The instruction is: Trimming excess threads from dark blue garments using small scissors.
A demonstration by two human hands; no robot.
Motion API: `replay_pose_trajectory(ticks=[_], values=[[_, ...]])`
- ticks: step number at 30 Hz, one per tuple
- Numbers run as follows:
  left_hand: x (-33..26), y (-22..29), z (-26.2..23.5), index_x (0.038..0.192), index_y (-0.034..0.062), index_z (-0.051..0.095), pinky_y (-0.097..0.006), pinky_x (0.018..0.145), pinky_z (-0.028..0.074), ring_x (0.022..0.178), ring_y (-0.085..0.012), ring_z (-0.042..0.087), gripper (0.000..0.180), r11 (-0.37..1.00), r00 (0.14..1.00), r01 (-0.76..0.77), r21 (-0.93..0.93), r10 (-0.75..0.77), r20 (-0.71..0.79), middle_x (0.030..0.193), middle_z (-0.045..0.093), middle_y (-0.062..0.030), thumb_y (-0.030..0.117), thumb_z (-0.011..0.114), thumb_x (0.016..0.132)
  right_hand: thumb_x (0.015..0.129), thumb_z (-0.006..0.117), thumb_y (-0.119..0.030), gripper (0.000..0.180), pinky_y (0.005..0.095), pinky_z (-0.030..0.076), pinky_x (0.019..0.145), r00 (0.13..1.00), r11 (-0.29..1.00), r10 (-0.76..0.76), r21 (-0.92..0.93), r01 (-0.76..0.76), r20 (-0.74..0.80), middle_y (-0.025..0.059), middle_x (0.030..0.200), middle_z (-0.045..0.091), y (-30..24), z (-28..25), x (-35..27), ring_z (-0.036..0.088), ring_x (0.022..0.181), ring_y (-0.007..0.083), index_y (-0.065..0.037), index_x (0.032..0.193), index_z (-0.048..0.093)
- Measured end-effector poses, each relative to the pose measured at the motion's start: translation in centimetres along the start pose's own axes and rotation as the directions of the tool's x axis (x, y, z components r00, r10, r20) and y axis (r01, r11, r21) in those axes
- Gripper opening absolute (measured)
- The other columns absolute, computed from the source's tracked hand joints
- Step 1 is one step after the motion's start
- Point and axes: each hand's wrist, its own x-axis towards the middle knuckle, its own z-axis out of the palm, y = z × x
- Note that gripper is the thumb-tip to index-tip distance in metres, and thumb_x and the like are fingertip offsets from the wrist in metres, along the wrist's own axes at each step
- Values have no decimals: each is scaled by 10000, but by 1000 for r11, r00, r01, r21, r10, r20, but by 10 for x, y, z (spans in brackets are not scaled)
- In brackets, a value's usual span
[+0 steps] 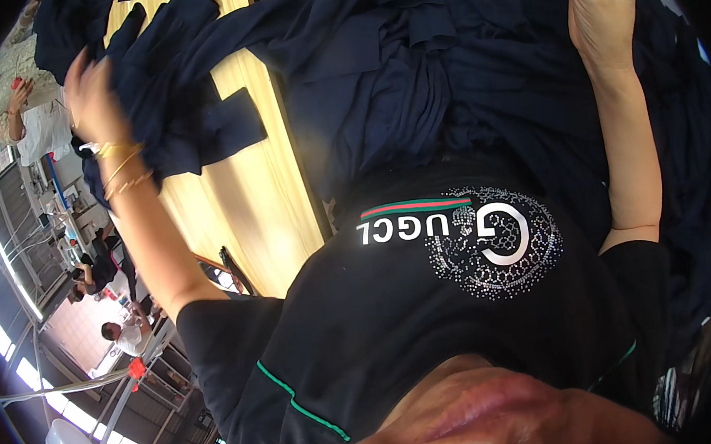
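Starting left of the long, pale yellow wood-grain tabletop (229, 207), the bare left hand (97, 104), with thin gold-coloured bangles (123, 161) at its wrist, hangs up beside dark cloth; its fingers look loosely apart, but blur hides whether they hold anything. Its best use here, I judge, is to sweep folds flat with an open palm, minding that the bangles could snag the weave. On the tabletop's bare middle lies a flat, square-ended panel of dark navy fabric (235, 123); such an end probably makes a good reference, so its straight edge is worth squaring to the board before anything else is smoothed. Right of the tabletop, a broad, soft heap of dark navy cloth (380, 103) drapes in deep creases toward the wearer, and its hanging weight could drag the panel askew, so slack is better gathered up onto the wood. Farthest right of the tabletop, the bare right hand (604, 15) curls its fingers near the upper edge of view; what they grip, if anything, I cannot tell. Keeping both hands' pull light and even should avoid stretching the material.
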Motion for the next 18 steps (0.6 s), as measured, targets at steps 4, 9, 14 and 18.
replay_pose_trajectory(ticks=[4,9,14,18], values=[[9,126,125,1240,67,705,-290,884,545,1128,-168,634,289,875,836,-449,-181,483,261,1294,662,-82,132,665,962,977,708,-102,270,165,263,526,999,997,-19,80,17,25,-93,785,618,2,-5,6,383,579,-20,-17,1233,729],[16,198,224,1426,-33,511,-423,1134,432,1372,-433,482,782,967,614,-54,-251,230,755,1456,508,-269,393,810,843,965,725,-99,267,156,301,547,998,998,52,43,-51,-24,-67,875,681,11,-11,5,437,613,-22,-11,1217,732],[13,196,269,1477,-4,453,-439,1084,481,1289,-451,556,767,989,487,-88,-116,144,861,1446,503,-278,307,773,854,964,725,-98,270,154,298,548,999,999,36,32,-36,-3,-70,874,681,10,-12,9,437,613,-23,-11,1220,729],[13,209,247,1459,66,483,-479,1027,504,1218,-469,579,683,992,824,-110,-69,130,552,1432,495,-265,148,731,828,965,728,-105,275,145,292,546,998,996,67,55,-67,-13,-73,878,681,9,-20,9,433,605,-28,-13,1223,728]])
